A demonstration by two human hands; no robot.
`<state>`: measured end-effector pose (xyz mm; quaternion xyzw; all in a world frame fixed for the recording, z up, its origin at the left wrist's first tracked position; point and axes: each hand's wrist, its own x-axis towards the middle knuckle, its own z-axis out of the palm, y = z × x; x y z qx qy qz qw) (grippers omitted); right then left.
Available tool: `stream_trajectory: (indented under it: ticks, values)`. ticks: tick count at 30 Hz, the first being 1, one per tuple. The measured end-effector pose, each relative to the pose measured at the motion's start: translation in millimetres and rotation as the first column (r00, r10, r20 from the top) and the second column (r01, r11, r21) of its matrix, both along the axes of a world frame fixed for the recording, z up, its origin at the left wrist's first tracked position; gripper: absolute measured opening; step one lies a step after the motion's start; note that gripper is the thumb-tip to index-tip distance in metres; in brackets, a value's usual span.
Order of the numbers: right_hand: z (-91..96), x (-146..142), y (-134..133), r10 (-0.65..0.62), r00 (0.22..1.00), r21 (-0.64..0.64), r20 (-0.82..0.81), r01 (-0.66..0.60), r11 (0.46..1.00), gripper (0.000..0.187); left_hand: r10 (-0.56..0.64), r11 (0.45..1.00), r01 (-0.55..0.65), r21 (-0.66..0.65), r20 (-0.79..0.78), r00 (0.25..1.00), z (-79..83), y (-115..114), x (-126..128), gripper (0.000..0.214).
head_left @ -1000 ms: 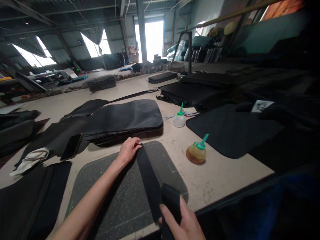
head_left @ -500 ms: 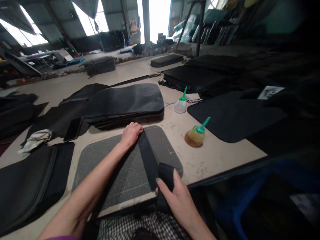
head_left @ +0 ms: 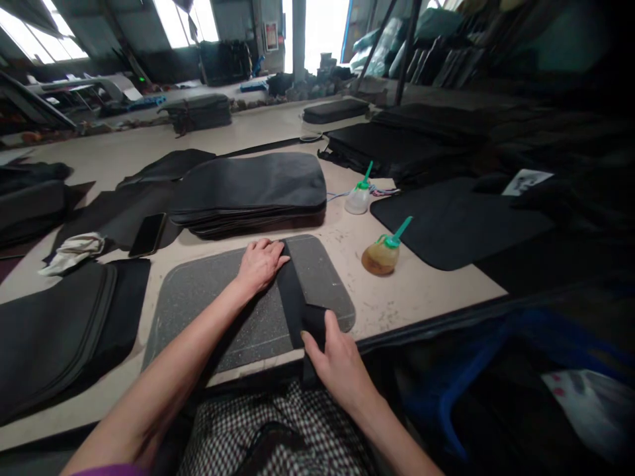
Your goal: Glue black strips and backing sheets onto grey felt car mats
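**Strip lies near-to-far across the panel, one hand at each end**

Obs. The black strip [head_left: 292, 291] lies on the grey speckled panel [head_left: 223, 311]. Its long axis runs from the panel's far edge to the near table edge, leaning slightly to the right as it comes near. The panel lies flat on the table [head_left: 426, 291], right in front of the person.

Left hand [head_left: 260, 264]: flat, palm down, fingers spread loosely and not clenched. It rests on the panel at the strip's far end, with the thumb side touching the strip's left edge.

Right hand [head_left: 337, 367]: at the near end, where the strip doubles back on itself. Thumb and fingers are curled over this folded end and grasp it just at the panel's near edge.

Relation: the strip spans the gap between the hands. Its free length lies away from the right-hand grip, toward the far side. The left hand is the nearer one to the far end.

Surroundings: a stack of black panels [head_left: 248, 188] lies just beyond the left hand. An amber bottle [head_left: 380, 254] with a green nozzle stands to the right, clear of the strip. A phone [head_left: 147, 233] lies to the far left.
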<state>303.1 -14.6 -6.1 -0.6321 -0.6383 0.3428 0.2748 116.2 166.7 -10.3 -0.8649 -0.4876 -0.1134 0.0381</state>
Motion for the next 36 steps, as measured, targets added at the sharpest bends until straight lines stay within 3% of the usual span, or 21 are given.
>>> stream_trajectory:
  ticks: [3,6,9,12,15,17,19,20,22,24,25,27,29,30,32,36]
  values:
    - [2.4,-3.6,-1.1,0.054,0.974,0.011,0.221,-0.058,0.998,0.012,-0.005,1.000,0.005,0.005,0.008,1.000,-3.2,-1.9,-0.1,0.039]
    - [7.4,-6.5,-2.7,0.087,0.889,0.003,0.449,-0.098,0.995,0.012,0.004,1.000,-0.004,0.022,0.022,1.000,-7.5,-1.9,-0.8,0.039]
    - [11.4,-6.8,-5.1,0.134,0.832,0.002,0.539,-0.160,0.987,0.013,0.037,0.998,-0.040,0.052,0.073,0.997,-9.8,0.4,0.4,0.033]
    - [13.3,-4.7,-5.8,0.163,0.807,0.001,0.568,-0.199,0.980,0.025,0.088,0.995,-0.095,0.042,0.145,0.986,-8.0,7.6,4.7,0.020]
    - [15.7,0.5,-3.6,0.166,0.813,-0.004,0.558,-0.198,0.980,0.027,0.156,0.988,-0.147,-0.051,0.331,0.931,-0.6,18.7,8.8,0.004]
    - [19.9,6.4,-3.0,0.135,0.870,0.009,0.474,-0.159,0.987,0.027,0.207,0.978,-0.183,-0.097,0.454,0.867,8.3,23.4,9.3,0.008]
    - [27.0,13.2,-5.6,0.061,0.963,0.050,0.263,-0.076,0.996,0.033,0.233,0.972,-0.214,-0.098,0.529,0.816,20.7,20.1,7.4,0.012]
    - [31.5,16.1,-8.2,0.033,0.994,0.062,0.109,-0.040,0.997,0.038,0.231,0.971,-0.223,-0.082,0.548,0.804,27.9,14.1,5.4,0.013]
    - [41.2,18.4,-14.8,0.017,0.978,0.041,-0.206,-0.009,0.999,0.046,0.205,0.978,-0.182,-0.102,0.622,0.756,43.5,-8.0,-0.7,0.015]
    - [49.5,13.8,-21.2,0.042,0.912,-0.029,-0.408,-0.058,0.998,0.048,0.182,0.968,0.008,-0.250,0.728,0.661,58.9,-41.7,-9.7,0.022]
    - [52.3,8.7,-23.6,0.061,0.885,-0.065,-0.463,-0.102,0.993,0.047,0.203,0.910,0.178,-0.374,0.777,0.595,65.7,-61.4,-15.2,0.031]
    - [54.5,-5.9,-26.4,0.134,0.835,-0.099,-0.533,-0.219,0.971,0.043,0.298,0.675,0.452,-0.583,0.776,0.556,76.3,-101.9,-27.6,0.048]
    - [52.6,-23.8,-27.6,0.238,0.787,-0.092,-0.570,-0.348,0.933,0.036,0.409,0.474,0.536,-0.698,0.714,0.569,82.2,-137.9,-40.4,0.052]
    - [50.7,-33.0,-28.1,0.283,0.770,-0.087,-0.572,-0.400,0.912,0.033,0.457,0.425,0.531,-0.733,0.680,0.573,83.5,-152.5,-46.7,0.049]
    - [45.9,-49.9,-29.6,0.348,0.753,-0.091,-0.559,-0.472,0.877,0.028,0.524,0.429,0.478,-0.767,0.642,0.560,83.4,-173.4,-59.4,0.038]
    - [34.5,-74.7,-34.5,0.423,0.714,-0.082,-0.558,-0.554,0.828,0.024,0.573,0.554,0.346,-0.757,0.648,0.501,76.8,-186.8,-90.3,0.029]
